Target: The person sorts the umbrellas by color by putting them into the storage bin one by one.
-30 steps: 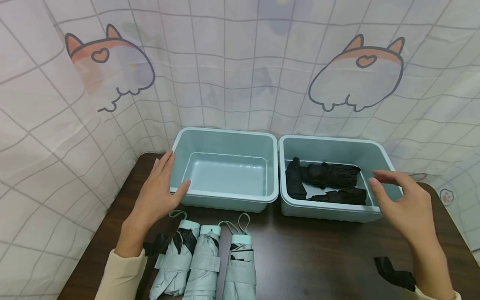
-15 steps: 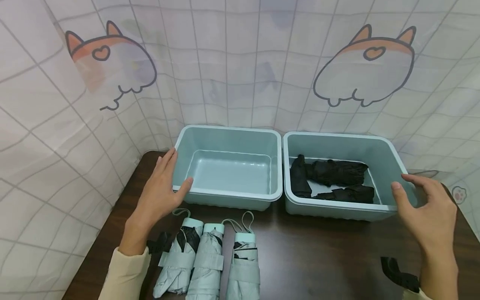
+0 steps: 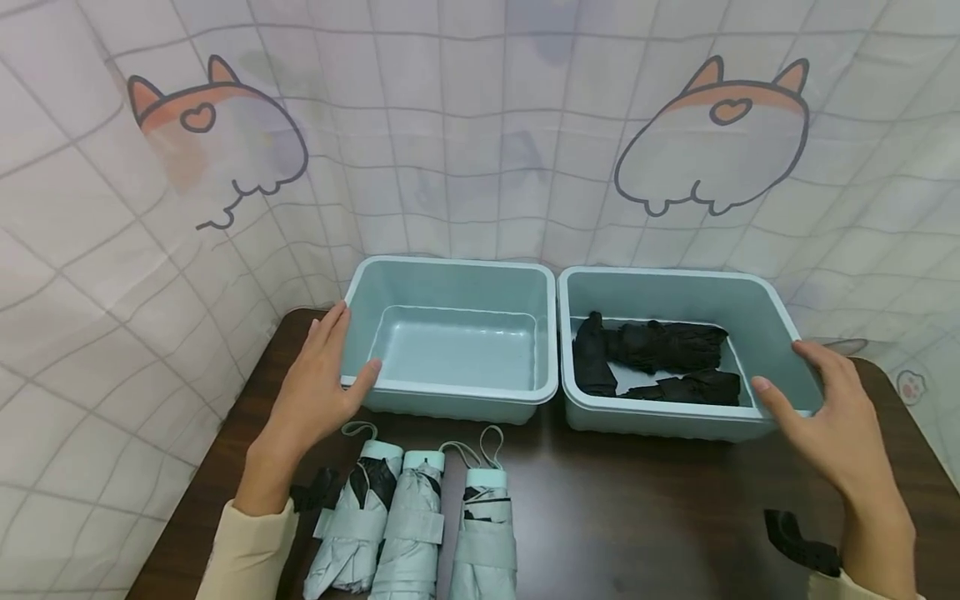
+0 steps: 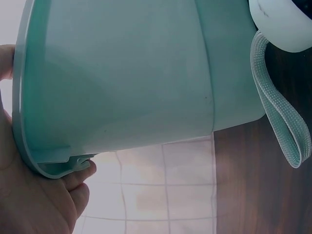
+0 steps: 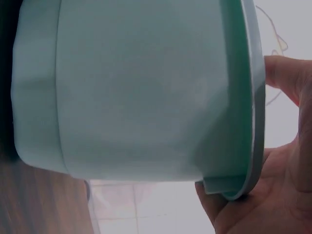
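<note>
My left hand [image 3: 318,375] rests at the left corner of the left pale blue-green plastic bin [image 3: 450,393], fingers extended along its side and thumb over the front rim. In the left wrist view, fingertips [image 4: 80,171] show under the rim. The bin is bare inside. My right hand [image 3: 832,417] lies at the right corner of the matching right bin [image 3: 660,417], its index finger along the side rim and its thumb above the front rim. Inside that bin lie black folded bundles [image 3: 663,346] that look like compact umbrellas.
Three folded light grey-green umbrellas [image 3: 412,525] lie in front of the left bin, wrist loops [image 3: 491,446] pointing toward it. Both bins stand side by side on a dark wooden table [image 3: 637,508]. Behind hangs a white checked curtain [image 3: 465,150] with cartoon animals.
My right hand has moved outward from above the right bin's corner and settled onto its rim. The left hand has stayed at its corner. The head view has shifted slightly.
</note>
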The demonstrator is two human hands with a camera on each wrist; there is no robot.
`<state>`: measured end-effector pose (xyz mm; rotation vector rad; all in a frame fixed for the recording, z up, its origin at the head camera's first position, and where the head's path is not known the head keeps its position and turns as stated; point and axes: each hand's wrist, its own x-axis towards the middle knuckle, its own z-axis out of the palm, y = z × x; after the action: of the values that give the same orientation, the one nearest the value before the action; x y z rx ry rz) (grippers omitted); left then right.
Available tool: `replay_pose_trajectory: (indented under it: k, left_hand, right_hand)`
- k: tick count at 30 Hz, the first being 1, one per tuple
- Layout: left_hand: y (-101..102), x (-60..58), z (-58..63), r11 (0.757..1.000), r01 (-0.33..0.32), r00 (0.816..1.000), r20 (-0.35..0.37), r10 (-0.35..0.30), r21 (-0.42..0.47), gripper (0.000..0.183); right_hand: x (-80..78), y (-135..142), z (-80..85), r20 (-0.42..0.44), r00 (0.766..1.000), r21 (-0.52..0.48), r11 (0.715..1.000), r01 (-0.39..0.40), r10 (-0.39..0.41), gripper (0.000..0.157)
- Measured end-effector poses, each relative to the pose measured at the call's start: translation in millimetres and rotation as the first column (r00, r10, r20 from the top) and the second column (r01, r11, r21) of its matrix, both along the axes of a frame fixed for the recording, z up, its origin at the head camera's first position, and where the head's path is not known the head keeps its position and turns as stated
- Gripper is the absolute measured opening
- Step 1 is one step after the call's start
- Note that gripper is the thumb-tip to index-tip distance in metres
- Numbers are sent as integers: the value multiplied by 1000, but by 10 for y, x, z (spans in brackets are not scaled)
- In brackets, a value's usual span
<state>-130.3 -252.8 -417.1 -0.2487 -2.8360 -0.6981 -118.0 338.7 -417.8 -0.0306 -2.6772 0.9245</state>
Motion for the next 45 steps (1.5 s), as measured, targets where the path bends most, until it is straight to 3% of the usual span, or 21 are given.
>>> replay_pose_trajectory:
  k: [9,23,29,34,39,45]
  left_hand:
    - [6,-18,-5,1000,13,1000,-27,-13,5,84]
    - [-10,-25,0,998,10,996,-90,-16,-60,82]
    - [-11,10,44,999,-1,997,-79,-2,-49,83]
    - [-75,119,78,1000,-21,996,-92,21,-1,82]
    - [-163,352,87,997,-33,994,-105,40,67,81]
    - [-183,561,75,997,-13,974,-223,28,70,76]
  right_hand:
    - [-34,110,-10,12,996,4,996,-87,87,80]
    - [-31,122,-64,35,994,11,995,-103,102,82]
    - [-46,116,-61,33,995,28,995,-97,96,83]
    - [-69,94,-67,40,995,27,995,-96,95,83]
    - [-48,98,-91,42,996,35,996,-86,84,82]
    - [-55,87,-95,43,995,62,994,-88,86,82]
